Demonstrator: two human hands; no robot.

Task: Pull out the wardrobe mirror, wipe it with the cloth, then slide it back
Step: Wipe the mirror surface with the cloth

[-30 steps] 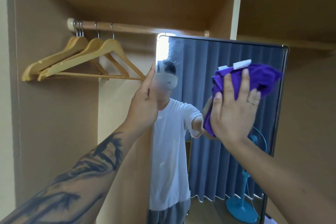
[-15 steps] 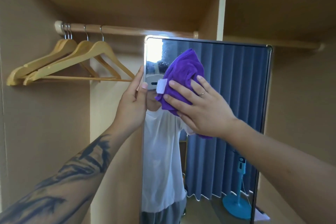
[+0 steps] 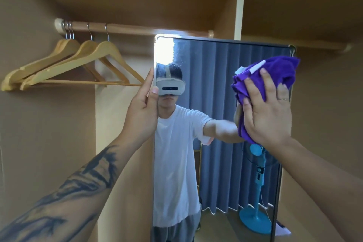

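Mirror: the tall mirror (image 3: pixel 216 124) stands pulled out of the wardrobe (image 3: pixel 49 124), upright, its thin frame running from just under the rail (image 3: pixel 137 29) down past the bottom of the view.

Left hand: the left hand (image 3: pixel 142 112) grips the mirror's left edge near the top — thumb on the glass side, fingers wrapped behind the frame. It sits at the same spot on the edge as half a second ago.

Right hand: the right hand (image 3: pixel 269 112) lies flat with fingers spread and straight, pressing the purple cloth (image 3: pixel 275 72) against the glass; nothing is curled round it.

Cloth: bunched under the palm and spilling above the fingertips, a white label showing at its top left. It sits against the upper right part of the mirror, touching the right frame.

Change: half a second ago the cloth was at the upper left of the glass, just beside the left hand — now it has swept across to the right edge, much where it was a second ago.

Hangers: wooden hangers (image 3: pixel 78 65) hang from the rail at the left, well apart from the cloth, their lower bar reaching close to the left hand.

Reflection: the glass shows a person in a white T-shirt, blue curtains and a blue standing fan (image 3: pixel 255 192).
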